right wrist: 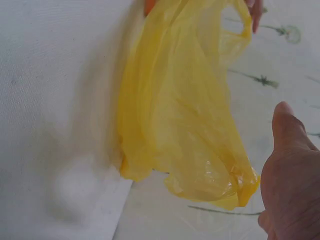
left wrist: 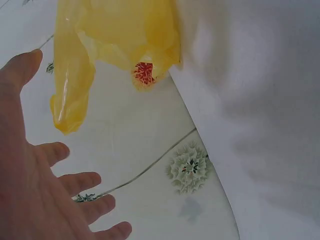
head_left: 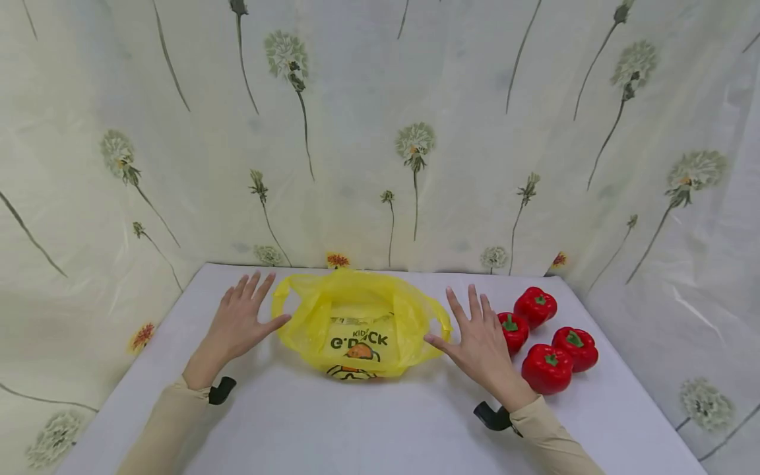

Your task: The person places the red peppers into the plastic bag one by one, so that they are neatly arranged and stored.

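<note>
- Yellow plastic bag [head_left: 362,323] stands on the white table [head_left: 297,422] with its mouth spread wide, dark lettering showing in the middle.
- Left hand [head_left: 237,323] is just left of the bag, fingers straight and fanned, thumb pointing towards it; it holds nothing.
- Right hand [head_left: 477,343] is just right of the bag, fingers likewise spread, holding nothing; its thumb overlaps the bag's edge in the head view, but the right wrist view shows a gap.
- Four red bell peppers [head_left: 547,369] sit to the right of the bag, beyond the right hand.
- Thin, glossy film suggests a very light, limp bag, rather slippery and prone to tear or fold in under a careless push.
- Best hold, I judge: a gentle pinch at the left handle loop [head_left: 277,305] and the right handle loop [head_left: 444,321], one at each side of the mouth.
</note>
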